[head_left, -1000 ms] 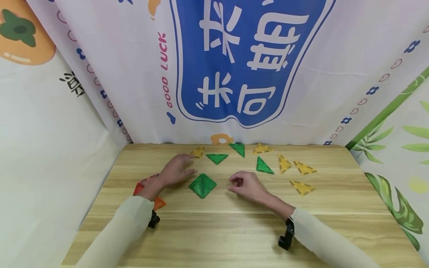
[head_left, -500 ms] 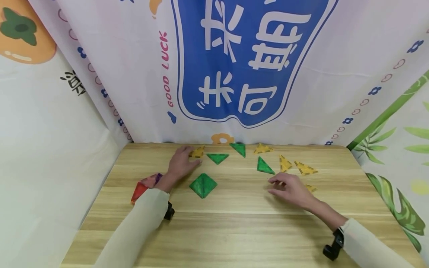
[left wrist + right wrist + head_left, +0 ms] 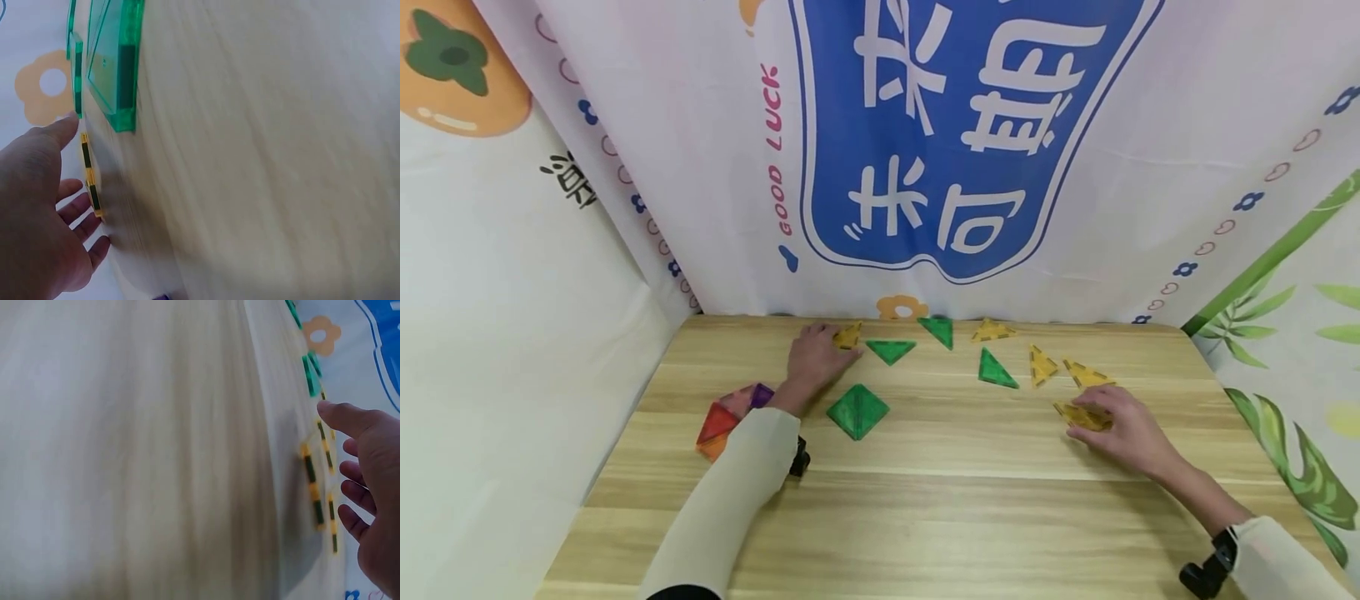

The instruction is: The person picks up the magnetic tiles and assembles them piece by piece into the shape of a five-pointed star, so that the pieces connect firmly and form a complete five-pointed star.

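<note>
In the head view, my left hand (image 3: 820, 358) is at a yellow triangular magnetic tile (image 3: 847, 336) near the table's back edge. The left wrist view shows its thumb and fingers spread around that yellow tile (image 3: 92, 175); whether they touch it is unclear. My right hand (image 3: 1126, 427) hovers at another yellow triangular tile (image 3: 1082, 416), partly covering it. In the right wrist view that tile (image 3: 313, 487) lies on the table, apart from the fingers. A green pyramid-like piece (image 3: 857, 411) made of triangles sits between the hands, nearer the left.
Several green tiles (image 3: 891, 351) and yellow tiles (image 3: 1042, 366) lie flat along the back of the wooden table (image 3: 925, 533). A red, orange, pink and purple piece (image 3: 718, 421) stands at the left, partly behind the left sleeve. A printed cloth (image 3: 737, 208) hangs behind.
My right hand has moved right, from beside the green piece to the yellow tile. My left hand has moved back and right, to the far yellow tile, uncovering more of the red piece.
</note>
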Demonstrator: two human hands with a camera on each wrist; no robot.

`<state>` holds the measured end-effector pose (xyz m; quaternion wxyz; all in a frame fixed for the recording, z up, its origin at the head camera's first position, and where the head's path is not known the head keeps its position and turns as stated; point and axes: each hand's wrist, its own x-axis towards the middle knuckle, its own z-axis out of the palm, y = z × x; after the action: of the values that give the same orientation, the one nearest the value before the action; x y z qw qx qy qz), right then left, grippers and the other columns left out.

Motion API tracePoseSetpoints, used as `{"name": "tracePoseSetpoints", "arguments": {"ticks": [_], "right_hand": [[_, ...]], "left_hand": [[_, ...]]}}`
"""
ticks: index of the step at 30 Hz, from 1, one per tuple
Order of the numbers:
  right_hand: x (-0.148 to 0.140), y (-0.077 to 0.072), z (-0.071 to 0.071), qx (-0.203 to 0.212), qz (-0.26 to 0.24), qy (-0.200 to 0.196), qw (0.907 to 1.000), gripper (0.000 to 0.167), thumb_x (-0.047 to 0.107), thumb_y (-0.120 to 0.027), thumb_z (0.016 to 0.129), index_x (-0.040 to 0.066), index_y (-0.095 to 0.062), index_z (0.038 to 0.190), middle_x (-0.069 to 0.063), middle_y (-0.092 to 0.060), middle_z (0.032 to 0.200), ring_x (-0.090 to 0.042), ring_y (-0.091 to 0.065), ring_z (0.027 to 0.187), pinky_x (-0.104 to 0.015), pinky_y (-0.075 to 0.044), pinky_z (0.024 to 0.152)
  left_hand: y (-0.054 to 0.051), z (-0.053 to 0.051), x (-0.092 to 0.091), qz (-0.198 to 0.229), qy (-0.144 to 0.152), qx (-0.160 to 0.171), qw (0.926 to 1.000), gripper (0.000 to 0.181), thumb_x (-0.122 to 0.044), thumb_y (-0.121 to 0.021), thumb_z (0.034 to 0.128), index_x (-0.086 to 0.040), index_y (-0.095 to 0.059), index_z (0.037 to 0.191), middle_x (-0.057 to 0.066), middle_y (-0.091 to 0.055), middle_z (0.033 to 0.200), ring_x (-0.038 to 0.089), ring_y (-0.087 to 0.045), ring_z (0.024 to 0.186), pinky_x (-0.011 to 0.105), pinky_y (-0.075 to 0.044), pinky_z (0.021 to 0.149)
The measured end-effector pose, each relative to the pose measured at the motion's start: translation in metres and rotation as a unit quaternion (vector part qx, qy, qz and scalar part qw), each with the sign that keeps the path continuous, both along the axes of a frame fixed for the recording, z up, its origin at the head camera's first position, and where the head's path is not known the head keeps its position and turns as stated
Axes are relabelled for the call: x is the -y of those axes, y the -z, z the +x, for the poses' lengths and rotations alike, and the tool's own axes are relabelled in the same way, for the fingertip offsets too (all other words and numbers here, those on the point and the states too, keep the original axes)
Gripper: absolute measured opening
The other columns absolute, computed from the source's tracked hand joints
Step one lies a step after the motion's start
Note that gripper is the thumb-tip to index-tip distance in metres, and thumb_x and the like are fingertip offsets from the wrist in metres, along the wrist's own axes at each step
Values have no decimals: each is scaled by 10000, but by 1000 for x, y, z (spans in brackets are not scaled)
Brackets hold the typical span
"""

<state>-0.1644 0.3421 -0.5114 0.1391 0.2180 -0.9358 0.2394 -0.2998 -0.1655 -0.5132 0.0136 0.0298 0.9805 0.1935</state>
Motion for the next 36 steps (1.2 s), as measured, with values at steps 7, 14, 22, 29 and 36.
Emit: {"name": "tracePoseSetpoints", "arguments": {"ticks": [7,14,22,29,36], "right_hand": [[-12,9,7,178,-23,215,9996,452,233,-981,746,46,-778,1104,-130,-719,1122,-339,-668,1024,-526,-537,881],[-17,18,12,104,-126,286,9995,373,212,-972,758,105,-791,1065,-80,-731,1103,-312,-669,1013,-327,-497,890],[-16,19,12,-60,-242,205,9995,358,164,-972,745,104,-794,1050,-98,-746,1112,-330,-677,1023,-248,-466,910],[-16,18,14,-62,-289,227,9993,357,151,-975,735,110,-802,1044,-92,-751,1112,-325,-673,1028,-208,-449,923],[-12,15,15,-2,-250,166,9995,384,166,-979,736,110,-800,1070,-86,-748,1120,-332,-681,1036,-192,-454,933]], "left_hand": [[-5,-2,-7,-206,-109,-22,9997,762,-610,-667,973,-75,-573,1508,207,-515,1522,424,-449,1409,617,-402,1161],[0,-3,-10,-309,-250,25,9992,723,-604,-664,982,-113,-587,1506,191,-523,1486,407,-463,1371,608,-424,1133],[-3,5,-6,150,-317,-103,9993,629,-480,-741,968,-91,-645,1453,186,-572,1367,383,-517,1244,559,-496,1017],[-5,11,-2,773,-222,-281,9964,567,-301,-832,912,8,-690,1365,224,-608,1352,408,-538,1228,500,-529,990],[-7,17,4,1054,-62,-545,9929,568,-203,-875,840,58,-704,1315,259,-632,1324,439,-551,1242,514,-504,1049]]}}
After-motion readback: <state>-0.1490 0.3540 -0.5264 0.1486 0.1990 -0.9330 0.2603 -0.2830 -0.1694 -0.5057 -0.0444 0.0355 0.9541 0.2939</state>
